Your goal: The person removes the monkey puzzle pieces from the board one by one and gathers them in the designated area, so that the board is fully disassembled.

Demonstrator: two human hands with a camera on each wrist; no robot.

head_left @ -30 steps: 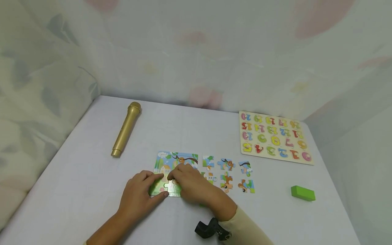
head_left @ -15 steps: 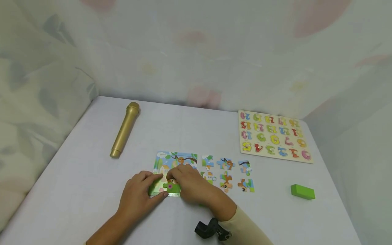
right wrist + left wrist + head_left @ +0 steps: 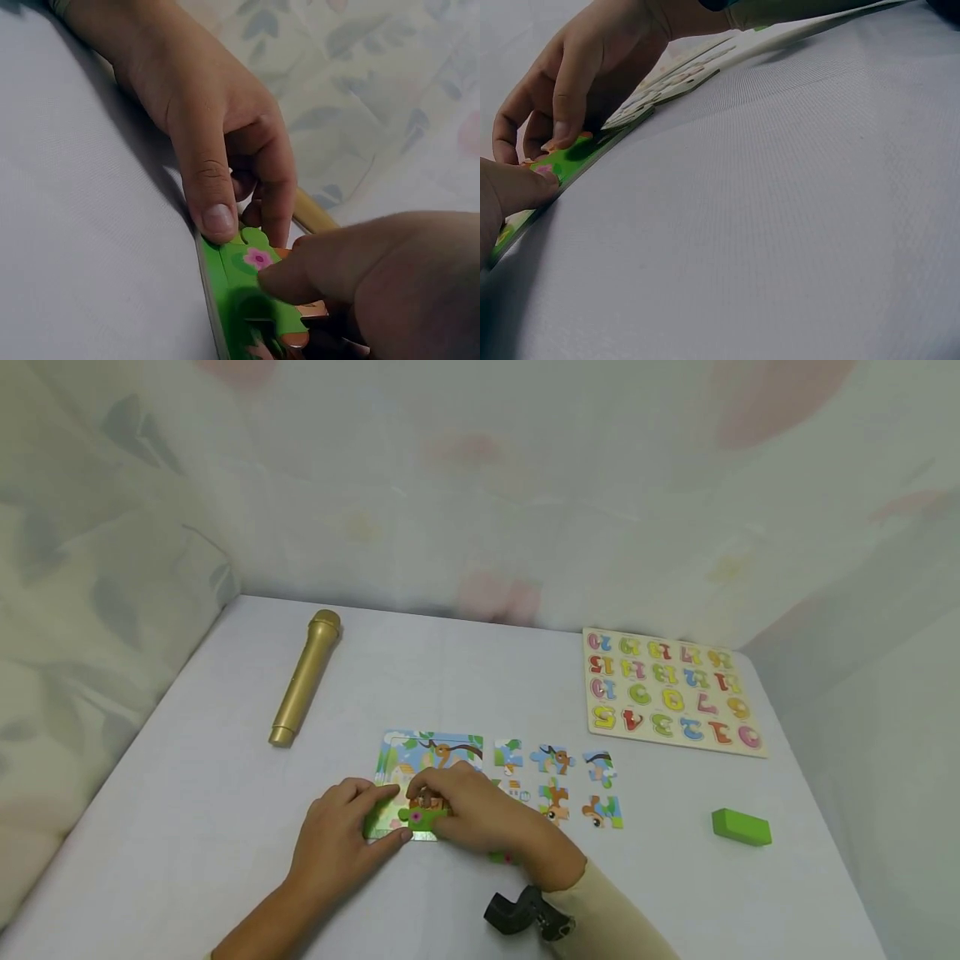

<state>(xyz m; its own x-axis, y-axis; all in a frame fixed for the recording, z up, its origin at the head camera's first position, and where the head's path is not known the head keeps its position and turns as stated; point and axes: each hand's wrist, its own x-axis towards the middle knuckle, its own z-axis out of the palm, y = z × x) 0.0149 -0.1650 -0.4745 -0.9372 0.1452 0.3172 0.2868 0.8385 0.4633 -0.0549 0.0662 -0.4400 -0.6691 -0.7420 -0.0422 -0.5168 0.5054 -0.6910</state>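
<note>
A picture puzzle board (image 3: 390, 777) lies on the white table, with a squirrel on a branch visible at its top. My left hand (image 3: 341, 827) rests on its lower left corner, index finger and thumb touching the surface. In the right wrist view, the left thumb (image 3: 214, 180) presses the green border. My right hand (image 3: 480, 814) pinches a puzzle piece (image 3: 416, 817), green and brown with a pink flower, over the lower part of the board. The right thumb (image 3: 300, 274) lies on this piece close to the flower. The right hand hides part of the board.
Several loose puzzle pieces (image 3: 554, 761) lie in rows right of the board, some partly behind the right forearm. A gold microphone (image 3: 306, 681) lies at the left. At the back right is a number board (image 3: 672, 693), with a green block (image 3: 741, 827) nearer.
The flower piece has come into view on the lower part of the board, where a pale gap showed. My right thumb has shifted slightly; the left hand stays put.
</note>
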